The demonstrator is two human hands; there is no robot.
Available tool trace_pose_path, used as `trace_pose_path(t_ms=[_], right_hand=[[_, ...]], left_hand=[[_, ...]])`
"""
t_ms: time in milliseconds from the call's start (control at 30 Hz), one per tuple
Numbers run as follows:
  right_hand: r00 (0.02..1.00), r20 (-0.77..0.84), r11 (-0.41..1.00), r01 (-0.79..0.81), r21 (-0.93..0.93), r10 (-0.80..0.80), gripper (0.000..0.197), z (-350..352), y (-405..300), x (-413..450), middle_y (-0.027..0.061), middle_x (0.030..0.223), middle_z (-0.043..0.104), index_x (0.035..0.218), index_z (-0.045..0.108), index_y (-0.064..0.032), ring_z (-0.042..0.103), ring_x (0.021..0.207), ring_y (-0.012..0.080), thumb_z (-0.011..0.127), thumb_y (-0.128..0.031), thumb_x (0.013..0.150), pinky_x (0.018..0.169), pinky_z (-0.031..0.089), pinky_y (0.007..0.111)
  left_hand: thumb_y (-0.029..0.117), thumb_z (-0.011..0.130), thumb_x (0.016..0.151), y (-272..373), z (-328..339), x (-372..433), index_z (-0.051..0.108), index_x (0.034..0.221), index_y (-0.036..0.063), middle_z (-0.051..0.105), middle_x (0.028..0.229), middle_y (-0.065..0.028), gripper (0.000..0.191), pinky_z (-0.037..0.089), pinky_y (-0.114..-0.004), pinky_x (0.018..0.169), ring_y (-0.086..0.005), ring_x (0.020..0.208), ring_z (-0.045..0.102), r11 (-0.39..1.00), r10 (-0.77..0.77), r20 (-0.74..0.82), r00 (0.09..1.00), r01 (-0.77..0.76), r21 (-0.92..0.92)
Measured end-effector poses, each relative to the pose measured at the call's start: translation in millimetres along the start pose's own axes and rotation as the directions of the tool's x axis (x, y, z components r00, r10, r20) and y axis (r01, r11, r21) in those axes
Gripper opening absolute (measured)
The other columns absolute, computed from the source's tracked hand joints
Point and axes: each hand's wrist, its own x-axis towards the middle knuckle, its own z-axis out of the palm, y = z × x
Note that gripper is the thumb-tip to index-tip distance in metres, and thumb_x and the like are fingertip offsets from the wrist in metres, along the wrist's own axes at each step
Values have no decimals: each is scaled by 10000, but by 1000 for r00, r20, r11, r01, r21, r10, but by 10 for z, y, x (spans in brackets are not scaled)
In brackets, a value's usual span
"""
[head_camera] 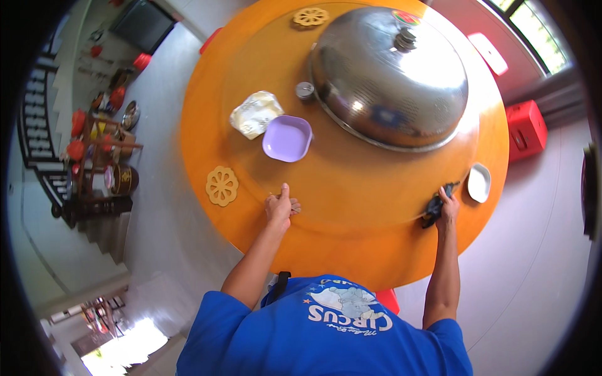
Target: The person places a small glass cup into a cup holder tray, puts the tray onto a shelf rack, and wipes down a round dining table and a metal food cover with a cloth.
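My right hand [449, 207] grips a crumpled black cloth [433, 209] at the right side of a round orange table [357, 256]. Just right of that hand lies a small white dish [479, 183]. My left hand [281, 207] is at the edge of the table's round centre panel, thumb pointing away from me; whether its fingers hold anything is unclear. Beyond it are a purple square dish [287, 138] and a crumpled, shiny wrapper [256, 115]. A tan flower-shaped trivet [222, 186] lies to its left.
A large domed metal cover [390, 84] stands at the far right of the table, beside a small metal-topped container [304, 90]. Another flower-shaped trivet [311, 17] lies at the far edge. Red plastic stools [526, 129] surround the table. A wooden rack [96, 145] stands far left.
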Motion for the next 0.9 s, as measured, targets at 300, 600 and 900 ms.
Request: trace_pose_path(t_ms=[300,600,900], right_hand=[[1000,-3,1000,-5,-7,5,151,14,11,31,27,857,706,1049,698,-19,658,657,146,740,-143,974,587,524,295],[999,-54,994,-3,-109,-3,313,-193,77,34,71,889,711,1075,692,32,697,707,189,777,-244,956,627,578,334],[953,-303,938,-82,-336,-25,226,-58,109,-303,80,824,681,994,671,62,654,660,161,774,-120,908,585,531,321]], left_hand=[[389,646,1043,-79,-184,110,430,843,22,581,691,-122,471,470,-326,425,-214,502,595,998,-11,15,1000,10,61],[417,645,1037,-122,-6,153,484,907,2,567,659,-100,464,497,-320,436,-216,496,590,985,-11,14,1000,8,174],[387,620,1052,-58,-311,418,493,1089,-39,617,805,-166,445,587,-415,596,-285,657,654,990,-121,83,989,115,79]])
